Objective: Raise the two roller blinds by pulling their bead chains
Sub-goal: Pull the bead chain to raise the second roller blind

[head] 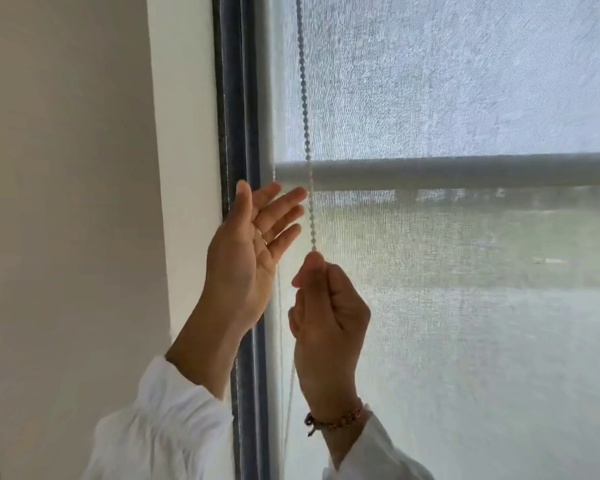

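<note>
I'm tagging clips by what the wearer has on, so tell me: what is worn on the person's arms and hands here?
Both arms are in loose white sleeves gathered at the cuff: the left sleeve and the right sleeve. The left hand has a thin gold-coloured ring on one finger. The right hand is bare, with a braided reddish-brown bracelet with dark ends at its wrist. No gloves or watch show.

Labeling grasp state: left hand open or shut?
Open. Left hand has fingers spread, palm showing, beside the chain; nothing held.
</note>
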A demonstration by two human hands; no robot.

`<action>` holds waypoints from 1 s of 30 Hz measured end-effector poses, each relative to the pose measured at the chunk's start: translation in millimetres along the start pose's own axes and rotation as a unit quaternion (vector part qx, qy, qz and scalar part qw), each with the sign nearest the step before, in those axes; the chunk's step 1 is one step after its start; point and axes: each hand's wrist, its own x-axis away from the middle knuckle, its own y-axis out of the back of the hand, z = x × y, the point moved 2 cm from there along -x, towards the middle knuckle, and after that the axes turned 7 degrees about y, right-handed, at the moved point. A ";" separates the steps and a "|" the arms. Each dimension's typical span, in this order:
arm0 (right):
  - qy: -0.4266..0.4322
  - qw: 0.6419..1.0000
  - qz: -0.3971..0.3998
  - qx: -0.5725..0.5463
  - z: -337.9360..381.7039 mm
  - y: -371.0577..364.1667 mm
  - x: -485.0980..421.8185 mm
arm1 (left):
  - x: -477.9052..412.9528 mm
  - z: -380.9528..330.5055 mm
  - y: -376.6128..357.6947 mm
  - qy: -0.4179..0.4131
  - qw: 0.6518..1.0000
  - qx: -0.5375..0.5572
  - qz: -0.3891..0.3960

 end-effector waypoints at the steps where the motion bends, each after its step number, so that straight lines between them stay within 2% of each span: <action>1: -0.004 1.000 0.001 0.015 -4.1 4.0 13.5 | -3.3 -10.8 -3.8 -0.007 1.000 0.002 0.018; 4: -0.032 0.998 -0.006 0.063 -17.4 14.7 52.7 | -7.9 -30.4 -19.6 -0.002 0.998 -0.014 0.058; 6: -0.032 0.996 -0.010 0.087 -23.6 17.4 71.7 | -6.9 -34.2 -28.7 0.014 0.999 -0.001 0.050; 9: 0.036 0.986 0.009 0.163 -24.6 14.1 77.4 | -4.6 -37.1 -31.5 -0.003 0.998 0.033 -0.055; 11: 0.061 0.981 0.021 0.185 -26.4 10.3 72.0 | -1.4 -39.7 -27.1 -0.066 0.989 0.062 -0.115; 14: 0.091 0.977 0.045 0.187 -28.2 4.4 60.8 | 4.5 -44.0 -20.9 -0.133 0.974 0.120 -0.139; 17: 0.133 0.973 0.054 0.183 -24.7 3.0 44.2 | 10.3 -37.9 -13.0 -0.128 0.972 0.136 -0.145; 21: 0.060 0.994 0.023 0.085 -15.3 -4.3 4.1 | 26.6 7.8 3.8 -0.074 0.980 0.100 -0.157; 27: -0.040 0.995 0.079 -0.036 6.0 -36.3 -48.4 | 65.4 82.2 33.5 0.018 0.987 0.073 -0.143; 30: -0.110 0.989 0.094 -0.040 7.6 -53.4 -61.6 | 76.4 98.5 45.5 0.044 0.987 0.048 -0.144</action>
